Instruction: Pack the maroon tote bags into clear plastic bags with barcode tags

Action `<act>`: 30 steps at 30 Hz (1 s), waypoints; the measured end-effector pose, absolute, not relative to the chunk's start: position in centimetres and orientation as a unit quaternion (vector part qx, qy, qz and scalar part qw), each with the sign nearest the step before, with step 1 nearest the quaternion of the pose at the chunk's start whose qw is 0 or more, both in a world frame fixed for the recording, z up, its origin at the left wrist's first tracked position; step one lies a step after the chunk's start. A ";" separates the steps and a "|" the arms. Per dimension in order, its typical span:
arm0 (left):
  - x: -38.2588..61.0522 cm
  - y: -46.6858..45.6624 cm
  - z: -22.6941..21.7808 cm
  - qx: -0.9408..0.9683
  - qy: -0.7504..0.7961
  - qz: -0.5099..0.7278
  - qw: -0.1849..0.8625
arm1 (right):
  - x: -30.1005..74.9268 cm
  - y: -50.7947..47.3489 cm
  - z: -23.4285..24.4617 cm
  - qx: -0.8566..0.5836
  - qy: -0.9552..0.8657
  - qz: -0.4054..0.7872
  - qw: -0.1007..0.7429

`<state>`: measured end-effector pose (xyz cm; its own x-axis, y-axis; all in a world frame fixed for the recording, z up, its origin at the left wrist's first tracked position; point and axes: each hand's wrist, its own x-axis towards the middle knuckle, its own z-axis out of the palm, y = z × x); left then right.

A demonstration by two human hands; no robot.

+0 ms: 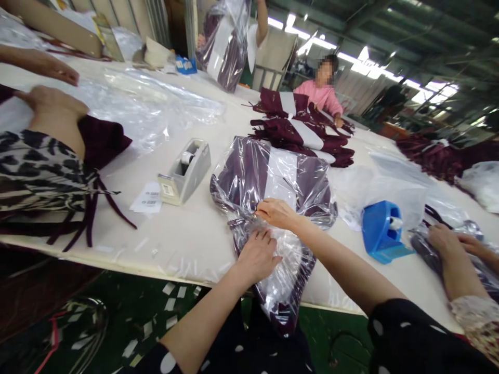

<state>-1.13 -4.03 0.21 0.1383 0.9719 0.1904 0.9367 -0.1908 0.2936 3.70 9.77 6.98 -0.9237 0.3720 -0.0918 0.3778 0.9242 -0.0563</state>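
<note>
One maroon bundle point(241, 182) in clear plastic is lying on the pale surface point(212, 228), overhanging its near edge; the left hand point(257, 257) is resting upon it, the right hand point(276, 213) is pinching the plastic just beyond. One grey tape dispenser point(187, 174) is standing leftward, beside printed labels point(147, 199). One blue tape dispenser point(382, 234) is standing rightward. Several unwrapped bundles point(271, 132) are lying behind; one person in pink point(310, 92) is reaching toward them.

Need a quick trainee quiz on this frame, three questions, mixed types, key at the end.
1. True or false: the left hand and right hand both touch the same clear plastic bag.
2. What colour is the tape dispenser to the right of that bag?
A) green
B) blue
C) red
3. Fill in: printed white ____ lie just left of the grey tape dispenser.

Key: 1 true; 2 B; 3 labels.
</note>
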 end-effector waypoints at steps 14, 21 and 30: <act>-1.4 -4.2 0.2 0.723 0.644 0.178 0.176 | 1.4 14.0 5.6 0.326 0.930 -0.163 0.035; -1.3 -4.4 0.7 0.731 0.649 0.158 0.142 | 2.1 15.4 5.8 0.349 0.920 -0.178 -0.003; -1.2 -4.1 0.3 0.766 0.625 0.150 0.038 | 18.0 11.7 4.5 0.453 0.811 -0.104 -0.354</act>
